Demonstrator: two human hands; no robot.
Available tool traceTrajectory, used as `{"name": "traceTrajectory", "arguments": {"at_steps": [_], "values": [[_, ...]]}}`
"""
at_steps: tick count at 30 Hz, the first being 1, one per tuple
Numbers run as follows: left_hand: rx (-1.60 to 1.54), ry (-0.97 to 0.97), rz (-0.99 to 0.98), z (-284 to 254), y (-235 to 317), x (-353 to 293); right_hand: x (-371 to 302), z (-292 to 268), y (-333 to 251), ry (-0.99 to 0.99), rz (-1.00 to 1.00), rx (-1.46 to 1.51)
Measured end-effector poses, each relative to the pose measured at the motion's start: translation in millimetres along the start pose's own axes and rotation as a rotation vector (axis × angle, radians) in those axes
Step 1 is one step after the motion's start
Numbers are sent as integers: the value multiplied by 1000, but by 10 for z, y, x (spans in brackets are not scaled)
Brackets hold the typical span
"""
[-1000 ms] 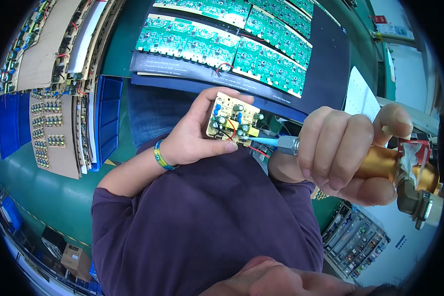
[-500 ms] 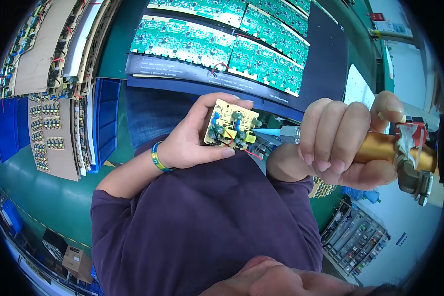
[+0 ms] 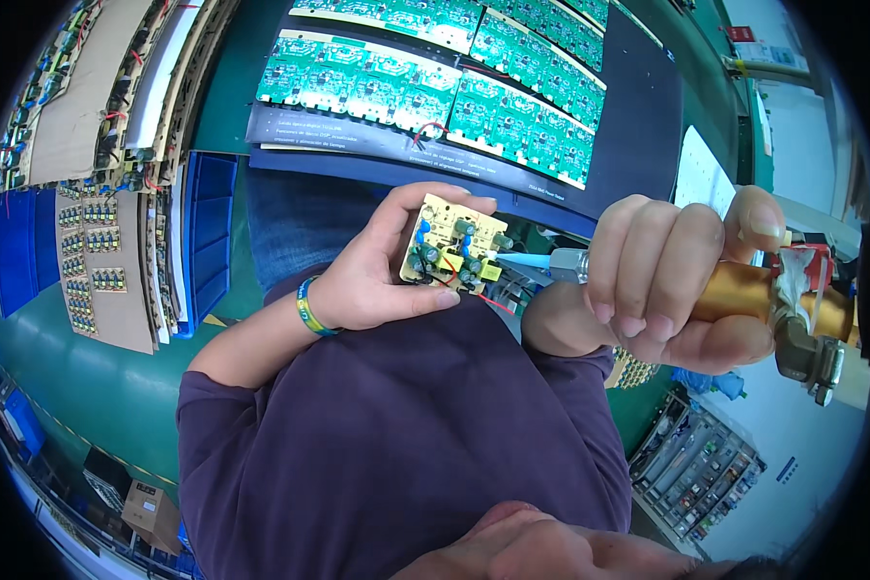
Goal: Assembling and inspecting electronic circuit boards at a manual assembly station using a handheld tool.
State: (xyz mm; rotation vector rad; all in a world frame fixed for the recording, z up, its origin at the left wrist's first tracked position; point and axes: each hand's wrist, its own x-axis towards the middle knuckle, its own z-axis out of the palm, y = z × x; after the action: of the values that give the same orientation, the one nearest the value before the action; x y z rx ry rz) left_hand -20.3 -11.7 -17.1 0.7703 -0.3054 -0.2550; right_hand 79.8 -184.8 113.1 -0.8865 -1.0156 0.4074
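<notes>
My left hand (image 3: pixel 367 261) grips a small tan circuit board (image 3: pixel 442 215) by its left edge, thumb below and fingers behind. Green capacitors, blue discs, yellow blocks and red and black wires stand on the board's face. In my right hand (image 3: pixel 662 271) is a glue dispenser (image 3: pixel 735 292) with a gold-coloured barrel and a metal fitting at its rear. My fingers wrap round the barrel. Its tapered blue nozzle (image 3: pixel 532 260) points left, and the tip meets the board's right side beside a yellow block. A little white material shows at the tip.
Beyond my hands, panels of green circuit boards (image 3: pixel 358 77) lie on a dark printed sheet (image 3: pixel 638 126). At left are stacked cardboard layers (image 3: pixel 126 300) bearing small boards, next to a blue bin (image 3: pixel 211 232). A rack (image 3: pixel 696 469) stands at lower right, a carton (image 3: pixel 152 515) at lower left.
My right hand and the glue dispenser have shifted slightly left, bringing the nozzle tip closer in on the board. White material now shows at the tip. My left hand holds still.
</notes>
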Motion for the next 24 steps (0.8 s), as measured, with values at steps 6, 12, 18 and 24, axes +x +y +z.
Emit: {"name": "traceTrajectory", "arguments": {"at_steps": [6, 12, 18, 24], "values": [[4, 20, -25, 4, -3, -3, -12, 88, -3, 101, -14, 0], [51, 36, -37, 4, -10, 17, 30, 207, -10, 104, 5, 44], [3, 24, -33, 7, -20, 18, 37, 224, 54, 56, -36, 24], [-11, 25, -34, 21, -23, 6, 61, 153, 47, -54, -27, 13]]}}
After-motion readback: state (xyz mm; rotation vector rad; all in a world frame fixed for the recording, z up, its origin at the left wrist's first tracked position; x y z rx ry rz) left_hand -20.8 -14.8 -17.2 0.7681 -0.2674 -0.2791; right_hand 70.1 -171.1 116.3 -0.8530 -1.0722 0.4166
